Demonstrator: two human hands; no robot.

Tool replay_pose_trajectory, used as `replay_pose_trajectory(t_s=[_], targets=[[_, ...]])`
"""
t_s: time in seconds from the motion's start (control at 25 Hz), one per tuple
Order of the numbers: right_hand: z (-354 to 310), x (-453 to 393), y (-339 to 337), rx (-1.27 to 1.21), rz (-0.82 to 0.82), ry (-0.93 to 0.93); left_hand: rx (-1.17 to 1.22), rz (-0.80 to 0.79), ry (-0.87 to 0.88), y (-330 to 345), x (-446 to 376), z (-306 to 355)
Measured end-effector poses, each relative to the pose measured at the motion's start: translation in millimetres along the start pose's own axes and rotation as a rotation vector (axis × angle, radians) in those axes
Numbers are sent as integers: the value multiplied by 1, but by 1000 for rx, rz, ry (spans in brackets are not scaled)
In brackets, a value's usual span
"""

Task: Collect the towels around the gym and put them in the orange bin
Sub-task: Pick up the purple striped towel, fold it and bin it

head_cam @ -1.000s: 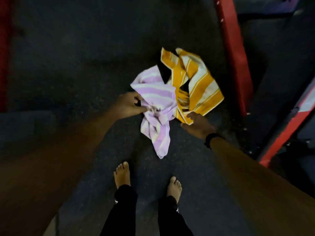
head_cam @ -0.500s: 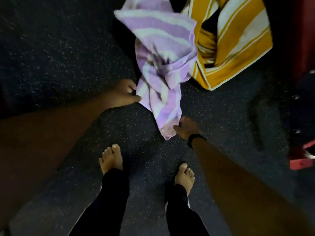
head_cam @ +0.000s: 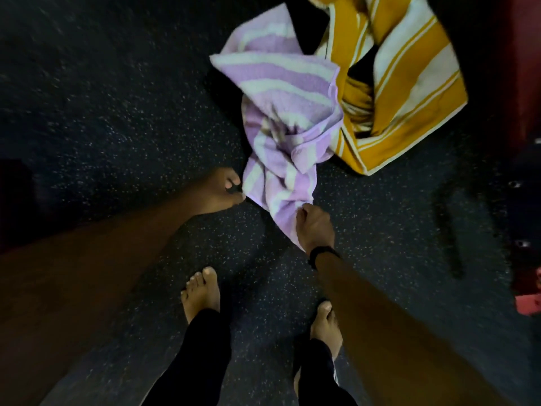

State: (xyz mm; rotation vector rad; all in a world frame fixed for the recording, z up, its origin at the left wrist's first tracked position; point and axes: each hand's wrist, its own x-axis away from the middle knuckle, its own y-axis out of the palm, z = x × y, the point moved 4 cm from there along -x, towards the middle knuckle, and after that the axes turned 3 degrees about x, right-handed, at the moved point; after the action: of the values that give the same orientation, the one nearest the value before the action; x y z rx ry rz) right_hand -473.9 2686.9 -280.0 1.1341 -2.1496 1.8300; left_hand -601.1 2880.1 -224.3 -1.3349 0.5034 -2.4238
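Dark speckled rubber floor [head_cam: 111, 136] fills nearly everything we see, running from the near edge under our feet to the far side of the scene. Next in size is the yellow-and-white striped towel [head_cam: 409, 92], crumpled on the floor at the far right, its far end cut off by the top of the view; a red upright [head_cam: 524, 83] stands just beside it at the right edge. Touching its left side lies the purple-and-white striped towel [head_cam: 281, 112], bunched and twisted, with a broad fold at the far end and a narrower tail trailing toward us. Both towels lie on the floor, and we see no orange bin here. Our two forearms reach in from the near side, the left from the near left, the right from the near right, with a dark band [head_cam: 320, 253] around the right wrist. Our right hand [head_cam: 314, 227] is closed in a fist on the near tip of the purple-and-white towel's tail. Our left hand [head_cam: 219, 190] sits at the left edge of that same tail with its fingers curled and thumb pinched in, right against the cloth; we cannot tell whether it actually has fabric between the fingers. Nearest of all, two bare feet in black trouser legs stand on the floor, the left foot [head_cam: 202, 294] and the right foot [head_cam: 326, 323], the right partly hidden behind the right forearm.
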Motion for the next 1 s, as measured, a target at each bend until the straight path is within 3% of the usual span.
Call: replay_pose_trajectory(t_s=[0.2,0.44,0.8,1.0], targets=[[-56,27,-139,-6,333,-446,-40,105,82,-87,66,85],[-163,62,-354,76,523,-792,-83,260,264,-232,174,210],[-339,190,-700,-163,579,-951,-103,576,441,-454,399,400],[-416,276,-855,83,686,-977,-137,765,563,-554,533,481]])
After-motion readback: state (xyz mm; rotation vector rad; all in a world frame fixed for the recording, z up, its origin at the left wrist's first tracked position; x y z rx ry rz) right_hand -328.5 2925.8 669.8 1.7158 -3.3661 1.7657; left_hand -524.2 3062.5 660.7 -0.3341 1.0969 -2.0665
